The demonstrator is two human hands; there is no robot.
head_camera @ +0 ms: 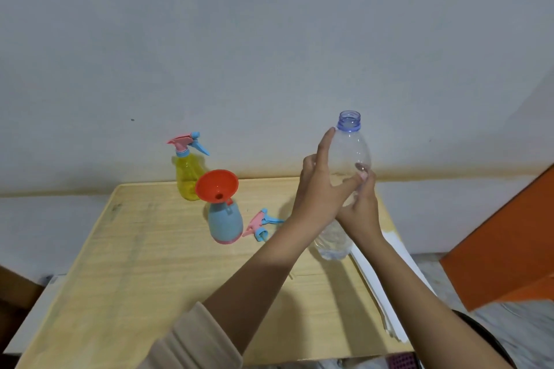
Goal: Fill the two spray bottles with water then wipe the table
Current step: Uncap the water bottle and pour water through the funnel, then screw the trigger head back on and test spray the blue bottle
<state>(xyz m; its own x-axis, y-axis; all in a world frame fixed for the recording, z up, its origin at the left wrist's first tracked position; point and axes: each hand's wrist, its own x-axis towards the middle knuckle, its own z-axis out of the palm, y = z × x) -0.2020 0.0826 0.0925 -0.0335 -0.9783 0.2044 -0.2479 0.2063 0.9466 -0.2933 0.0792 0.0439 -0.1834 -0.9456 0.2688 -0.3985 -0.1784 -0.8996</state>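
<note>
Both my hands hold a clear plastic water bottle point(350, 153), upright and uncapped, over the table's right side. My left hand point(320, 186) wraps its left flank; my right hand point(361, 207) grips it lower, from the right. A little water shows in its bottom. A blue spray bottle point(225, 223) stands mid-table with a red funnel point(216, 186) in its neck. Its pink and blue spray head point(261, 225) lies on the table beside it. Behind them, by the wall, a yellow spray bottle point(188, 178) stands with its spray head on.
The light wooden table point(135, 263) meets the wall at the back. White paper or cloth point(386, 287) lies along the table's right edge. An orange panel point(506, 240) rises at the far right.
</note>
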